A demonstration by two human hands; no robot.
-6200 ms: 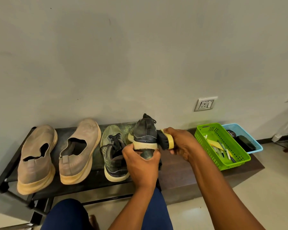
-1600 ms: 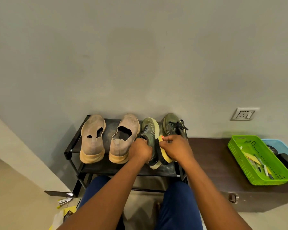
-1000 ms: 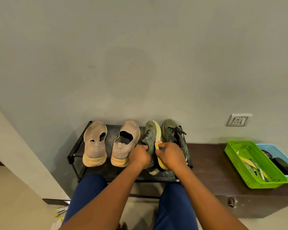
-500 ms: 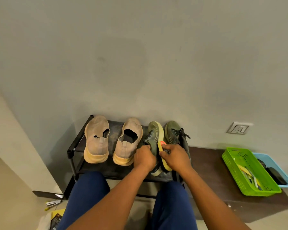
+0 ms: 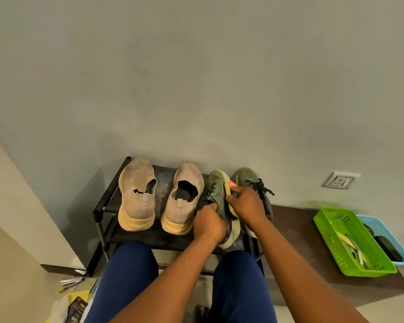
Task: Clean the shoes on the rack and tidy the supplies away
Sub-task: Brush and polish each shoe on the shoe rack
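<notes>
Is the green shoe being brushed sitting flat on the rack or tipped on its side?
Tipped: the green shoe is turned on edge, pale sole facing right, gripped by the left hand; the right hand holds the brush against it.

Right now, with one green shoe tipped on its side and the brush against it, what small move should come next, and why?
Probably draw the brush along the sole edge toward the heel. The left hand grips the tilted green shoe on the rack, and the right hand holds the brush against its pale sole, near the toe end.
</notes>
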